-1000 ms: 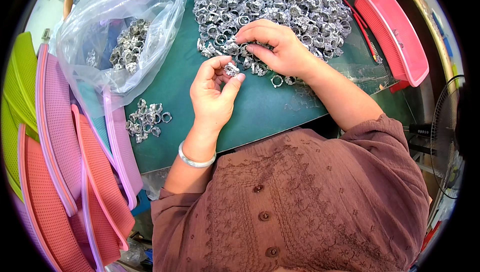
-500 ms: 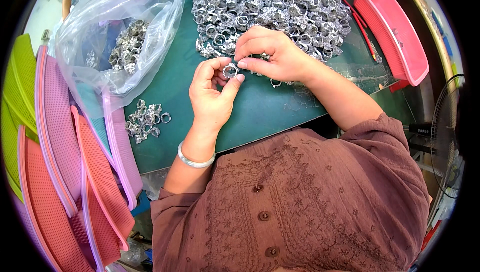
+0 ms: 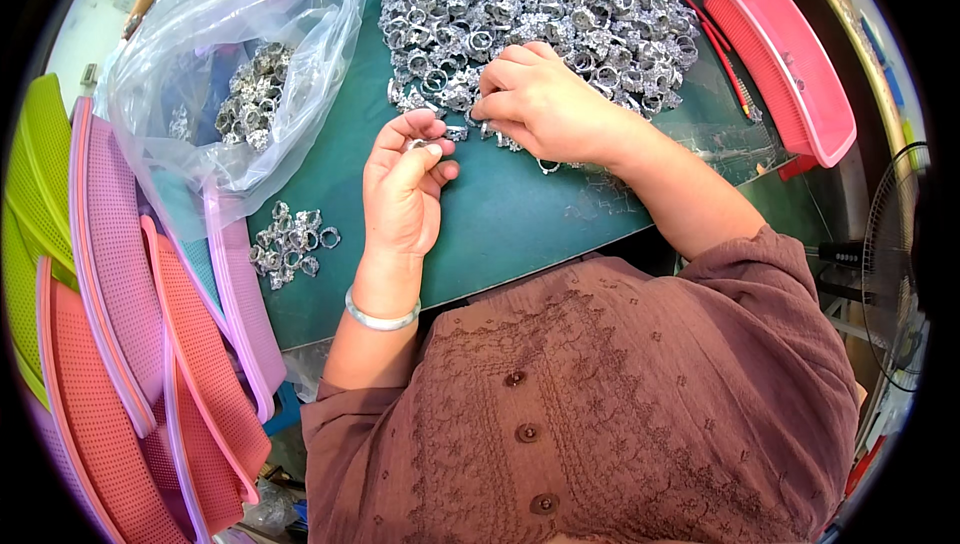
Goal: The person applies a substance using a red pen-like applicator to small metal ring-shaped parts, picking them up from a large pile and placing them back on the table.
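Hands apart; the left hand [image 3: 400, 189] pinches a silvery piece [image 3: 419, 144] between thumb and fingers, likely to steady it; the right hand [image 3: 548, 109] curls, grip hidden, at the ring pile [image 3: 545, 14], probably set within reach

There are three ring piles [image 3: 540, 9], one bangle [image 3: 383, 323], three shirt buttons [image 3: 527, 433] and the wearer's two hands [image 3: 545, 106].

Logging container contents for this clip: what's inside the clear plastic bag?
The clear plastic bag holds a heap of silvery rings; lower ones are hidden beneath those on top.
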`<state>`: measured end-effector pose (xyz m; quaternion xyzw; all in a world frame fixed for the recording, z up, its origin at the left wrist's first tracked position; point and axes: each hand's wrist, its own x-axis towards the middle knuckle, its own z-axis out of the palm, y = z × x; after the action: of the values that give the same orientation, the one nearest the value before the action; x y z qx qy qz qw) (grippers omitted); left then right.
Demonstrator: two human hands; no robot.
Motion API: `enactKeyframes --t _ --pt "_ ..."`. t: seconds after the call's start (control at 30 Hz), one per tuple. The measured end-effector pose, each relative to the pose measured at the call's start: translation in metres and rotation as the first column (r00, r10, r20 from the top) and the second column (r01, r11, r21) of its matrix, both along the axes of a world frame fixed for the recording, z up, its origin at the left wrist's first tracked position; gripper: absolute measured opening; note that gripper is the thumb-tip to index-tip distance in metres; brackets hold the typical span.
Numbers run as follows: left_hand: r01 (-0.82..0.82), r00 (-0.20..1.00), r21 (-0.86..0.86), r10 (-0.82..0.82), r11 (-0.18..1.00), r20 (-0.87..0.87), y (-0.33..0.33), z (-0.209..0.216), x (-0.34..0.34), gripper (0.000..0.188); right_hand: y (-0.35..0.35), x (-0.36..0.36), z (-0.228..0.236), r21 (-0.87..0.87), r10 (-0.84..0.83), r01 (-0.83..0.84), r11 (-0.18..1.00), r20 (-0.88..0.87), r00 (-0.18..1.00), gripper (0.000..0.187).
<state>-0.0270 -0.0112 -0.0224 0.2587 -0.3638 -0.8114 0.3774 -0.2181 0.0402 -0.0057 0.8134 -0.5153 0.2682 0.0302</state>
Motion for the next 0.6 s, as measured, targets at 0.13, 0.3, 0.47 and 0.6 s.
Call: enactKeyframes --t 0.13,0.3,0.47,0.6 --pt "0.066 0.995 -0.065 -0.061 0.996 0.081 -0.001 -0.003 0.001 0.017 0.000 -0.001 -0.001 0.035 0.003 -0.004 0.999 0.024 1.000 0.011" --pt "0.080 0.977 -0.104 -0.057 0.991 0.205 0.005 0.001 -0.003 0.014 -0.003 0.000 0.004 0.030 0.099 -0.119 0.992 0.379 0.920 0.008" --pt "0.093 0.984 -0.145 -0.068 0.985 0.167 0.008 0.001 -0.003 0.017 -0.002 0.004 0.004 0.012 0.178 -0.227 0.974 0.583 0.793 0.009" --pt "0.053 0.990 -0.270 -0.016 0.961 0.140 0.008 0.001 -0.004 0.019 -0.002 0.009 0.002 0.039 0.203 -0.277 0.960 0.582 0.787 0.009"
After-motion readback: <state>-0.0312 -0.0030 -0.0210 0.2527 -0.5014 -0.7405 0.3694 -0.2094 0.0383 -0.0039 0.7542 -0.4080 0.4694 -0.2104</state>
